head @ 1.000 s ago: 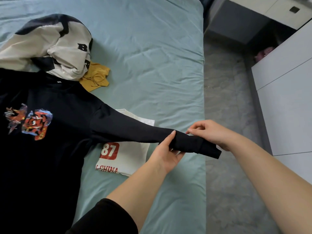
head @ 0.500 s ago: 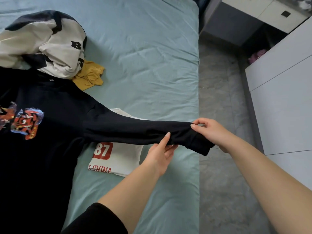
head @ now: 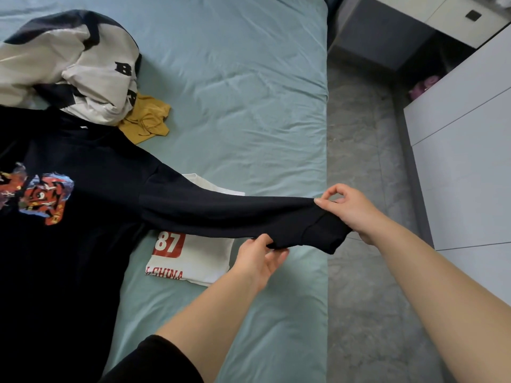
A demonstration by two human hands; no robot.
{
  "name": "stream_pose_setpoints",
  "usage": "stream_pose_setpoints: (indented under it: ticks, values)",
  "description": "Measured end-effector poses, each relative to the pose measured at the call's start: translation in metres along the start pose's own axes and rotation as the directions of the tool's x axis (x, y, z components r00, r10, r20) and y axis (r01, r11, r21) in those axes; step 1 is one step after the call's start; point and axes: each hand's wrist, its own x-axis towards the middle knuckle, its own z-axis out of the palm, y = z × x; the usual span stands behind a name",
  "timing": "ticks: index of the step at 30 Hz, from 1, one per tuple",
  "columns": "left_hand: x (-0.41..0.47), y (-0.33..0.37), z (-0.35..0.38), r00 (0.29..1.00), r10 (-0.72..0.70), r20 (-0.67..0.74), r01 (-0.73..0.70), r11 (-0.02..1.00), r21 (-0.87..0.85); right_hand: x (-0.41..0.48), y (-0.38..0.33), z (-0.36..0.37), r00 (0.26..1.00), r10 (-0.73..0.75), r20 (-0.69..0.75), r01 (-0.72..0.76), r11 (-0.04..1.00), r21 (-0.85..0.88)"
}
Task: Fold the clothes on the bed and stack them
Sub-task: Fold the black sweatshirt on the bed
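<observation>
A black sweatshirt [head: 83, 217] with a red and blue print lies spread on the left of the bed [head: 235, 106]. Its sleeve [head: 221, 214] is stretched out to the right, lifted off the sheet. My left hand [head: 260, 258] pinches the sleeve's lower edge near the cuff. My right hand [head: 348, 208] pinches the upper edge by the cuff, past the bed's right edge. Under the sleeve lies a folded white T-shirt [head: 193, 258] printed with a red "87" and "CHINA".
A crumpled cream and black jacket [head: 77, 70] is heaped at the back left, with a mustard garment [head: 146, 120] beside it. Right of the bed runs a grey stone floor [head: 359, 161], bordered by white drawer fronts [head: 464, 167] and a dark cabinet [head: 381, 37].
Both hands have drawn the sleeve further right and straighter. My right hand shifted to the cuff's top edge; my left hand slid along the lower edge toward the cuff.
</observation>
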Motion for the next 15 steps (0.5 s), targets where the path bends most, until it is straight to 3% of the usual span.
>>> stream_pose_setpoints:
  ticks: [2, 3, 4, 5, 6, 8, 9, 10, 11, 12, 13, 15]
  values:
    - [-0.002, -0.001, 0.001, 0.985, 0.078, -0.156, -0.051, 0.984, 0.169, 0.0, -0.001, -0.003, 0.997, 0.048, 0.061, -0.054, 0.994, 0.097]
    - [-0.001, -0.001, 0.0, 0.952, 0.183, -0.244, -0.097, 0.941, 0.324, 0.0, -0.001, -0.004, 0.994, 0.064, 0.085, -0.075, 0.989, 0.126]
    - [-0.002, -0.001, -0.001, 0.9, 0.346, -0.265, -0.166, 0.834, 0.526, 0.0, 0.0, -0.005, 0.992, 0.075, 0.1, -0.09, 0.984, 0.153]
    - [-0.004, -0.003, -0.002, 0.841, 0.511, -0.176, -0.241, 0.647, 0.723, 0.001, 0.0, -0.006, 0.991, 0.082, 0.105, -0.1, 0.979, 0.18]
    - [-0.005, -0.007, -0.003, 0.789, 0.614, 0.0, -0.315, 0.404, 0.859, 0.001, 0.001, -0.007, 0.991, 0.086, 0.104, -0.106, 0.973, 0.207]
    - [-0.007, -0.016, 0.002, 0.731, 0.571, 0.374, -0.434, -0.034, 0.9, 0.002, 0.001, -0.007, 0.99, 0.09, 0.109, -0.115, 0.961, 0.253]
    - [-0.005, -0.02, 0.007, 0.716, 0.5, 0.487, -0.448, -0.205, 0.87, 0.002, 0.0, -0.005, 0.989, 0.09, 0.114, -0.119, 0.954, 0.277]
    - [-0.004, -0.022, 0.014, 0.694, 0.457, 0.556, -0.461, -0.312, 0.831, 0.002, -0.001, -0.003, 0.989, 0.088, 0.12, -0.121, 0.946, 0.302]
    - [0.0, -0.023, 0.02, 0.672, 0.44, 0.596, -0.485, -0.347, 0.803, 0.001, -0.002, -0.001, 0.988, 0.087, 0.126, -0.125, 0.935, 0.333]
    - [0.002, -0.021, 0.026, 0.663, 0.44, 0.606, -0.525, -0.303, 0.795, 0.001, -0.002, 0.001, 0.988, 0.081, 0.129, -0.123, 0.921, 0.37]
    - [0.006, -0.018, 0.03, 0.677, 0.442, 0.588, -0.584, -0.163, 0.795, 0.001, -0.002, 0.003, 0.99, 0.073, 0.118, -0.117, 0.898, 0.425]
    - [0.01, -0.013, 0.034, 0.754, 0.441, 0.487, -0.628, 0.269, 0.73, -0.001, 0.003, 0.009, 0.994, 0.098, 0.05, -0.108, 0.79, 0.604]
